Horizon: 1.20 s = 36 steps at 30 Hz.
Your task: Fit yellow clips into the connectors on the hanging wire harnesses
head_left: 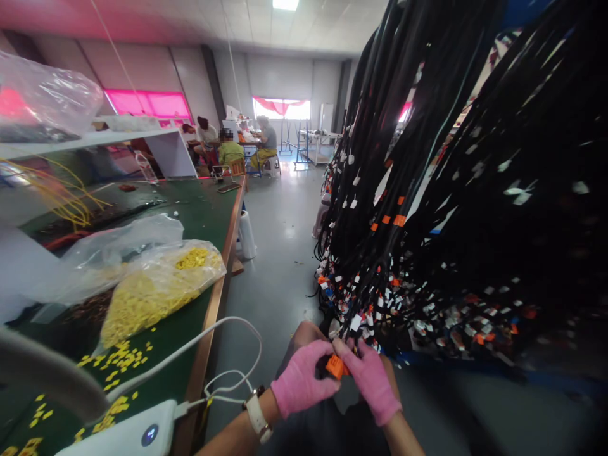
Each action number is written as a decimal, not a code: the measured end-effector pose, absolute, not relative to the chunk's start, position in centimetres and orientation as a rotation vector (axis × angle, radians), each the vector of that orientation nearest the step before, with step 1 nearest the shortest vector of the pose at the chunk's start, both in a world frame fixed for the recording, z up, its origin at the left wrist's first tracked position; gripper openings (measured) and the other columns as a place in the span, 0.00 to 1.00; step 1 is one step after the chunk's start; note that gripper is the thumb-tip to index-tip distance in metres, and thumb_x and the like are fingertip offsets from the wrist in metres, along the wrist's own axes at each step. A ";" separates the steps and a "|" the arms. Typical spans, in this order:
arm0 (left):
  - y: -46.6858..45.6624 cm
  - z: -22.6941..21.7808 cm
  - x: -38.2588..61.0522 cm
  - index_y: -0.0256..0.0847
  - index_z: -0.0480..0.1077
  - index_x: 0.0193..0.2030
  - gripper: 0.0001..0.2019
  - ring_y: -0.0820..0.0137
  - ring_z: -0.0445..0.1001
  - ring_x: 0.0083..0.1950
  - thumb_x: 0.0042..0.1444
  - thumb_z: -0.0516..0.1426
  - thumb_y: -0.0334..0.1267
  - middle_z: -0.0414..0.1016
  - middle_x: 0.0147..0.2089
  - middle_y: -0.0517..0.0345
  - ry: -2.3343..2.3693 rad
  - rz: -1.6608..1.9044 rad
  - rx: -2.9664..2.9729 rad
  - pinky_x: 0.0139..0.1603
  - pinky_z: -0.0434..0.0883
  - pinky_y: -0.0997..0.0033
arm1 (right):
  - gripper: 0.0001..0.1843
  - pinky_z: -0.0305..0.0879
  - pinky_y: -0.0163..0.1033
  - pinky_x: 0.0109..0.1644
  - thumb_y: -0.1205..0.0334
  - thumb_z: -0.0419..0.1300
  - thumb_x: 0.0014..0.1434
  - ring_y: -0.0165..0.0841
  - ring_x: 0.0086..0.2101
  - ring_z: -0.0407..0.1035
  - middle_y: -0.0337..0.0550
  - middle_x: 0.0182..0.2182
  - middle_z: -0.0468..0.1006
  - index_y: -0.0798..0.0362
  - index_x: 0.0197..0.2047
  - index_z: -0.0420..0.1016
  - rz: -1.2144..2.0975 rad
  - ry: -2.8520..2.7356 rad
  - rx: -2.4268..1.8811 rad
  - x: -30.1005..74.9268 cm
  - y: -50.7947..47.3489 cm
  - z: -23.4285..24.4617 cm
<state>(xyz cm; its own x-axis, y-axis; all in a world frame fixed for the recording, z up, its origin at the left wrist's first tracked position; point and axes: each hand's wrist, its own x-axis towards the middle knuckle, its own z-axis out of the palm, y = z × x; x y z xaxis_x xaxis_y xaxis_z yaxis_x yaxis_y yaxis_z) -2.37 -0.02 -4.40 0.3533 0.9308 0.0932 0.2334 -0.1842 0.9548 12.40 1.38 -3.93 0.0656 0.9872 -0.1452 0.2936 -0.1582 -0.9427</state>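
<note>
Both of my hands wear pink gloves with bare fingertips and are close together over my lap. An orange plug connector (335,366) sits between them. My left hand (304,380) curls round its left side, thumb below and forefinger above. My right hand (373,380) is closed on its right side, fingertips over the top. Just beyond my fingers hang the black cable harnesses (380,190), their lower ends crowded with small white, orange and blue connectors. The wires at the orange connector are mostly hidden by my fingers.
To my left, a green table (199,209) carries a plastic bag of yellow pieces (156,297), scattered yellow pieces (126,358) and a white power bank (128,434). Its white cable (237,320) loops off the edge. Several people (230,151) sit at far tables.
</note>
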 end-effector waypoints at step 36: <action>1.9 -4.8 -3.1 0.35 0.67 0.42 0.15 0.71 0.68 0.32 0.55 0.51 0.45 0.69 0.32 0.56 1.051 1.002 1.282 0.34 0.66 0.72 | 0.18 0.61 0.50 0.55 0.51 0.56 0.52 0.43 0.47 0.69 0.49 0.44 0.77 0.53 0.42 0.74 0.975 -1.249 -1.362 12.1 -0.4 -7.6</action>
